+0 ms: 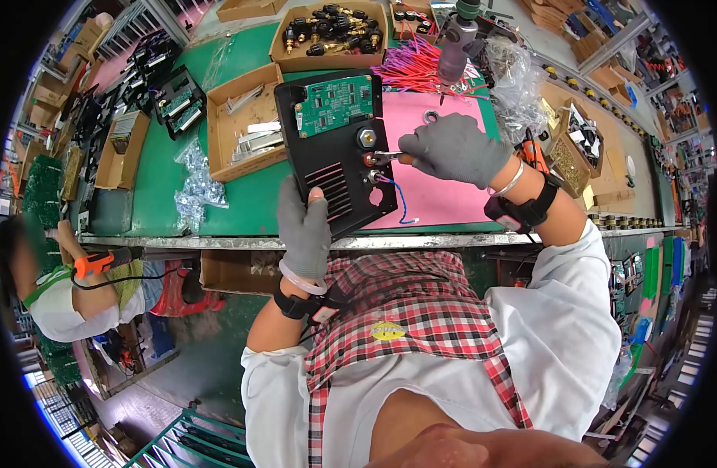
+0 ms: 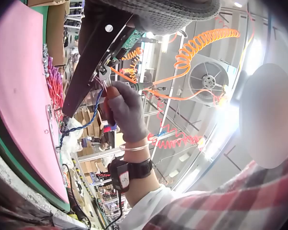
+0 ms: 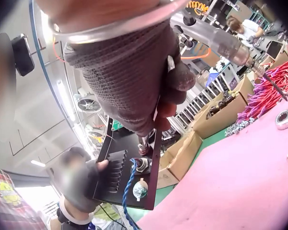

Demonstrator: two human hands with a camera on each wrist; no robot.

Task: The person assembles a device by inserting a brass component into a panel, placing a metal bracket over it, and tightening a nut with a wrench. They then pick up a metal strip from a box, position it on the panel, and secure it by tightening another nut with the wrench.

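A black panel (image 1: 300,146) with a green circuit board (image 1: 335,105) is held tilted over the bench. My gloved left hand (image 1: 305,234) grips its near left edge, thumb on the front beside the slots. The gloved right hand (image 1: 460,152) holds a wrench (image 1: 389,157), whose head meets a small reddish fitting (image 1: 368,159) on the panel. Twisted blue wires (image 1: 403,204) hang from a connector just below. In the left wrist view the right hand (image 2: 127,110) has its fingers curled round the wrench; the right wrist view shows the left hand (image 3: 81,182) at the panel's slotted part.
A pink mat (image 1: 428,199) lies under the panel, with a ring spanner (image 3: 284,120) on it. Red wires (image 1: 421,66) and a hanging power driver (image 1: 454,54) are beyond. Cardboard boxes (image 1: 220,105) stand left and behind. Another person (image 1: 70,300) is at far left.
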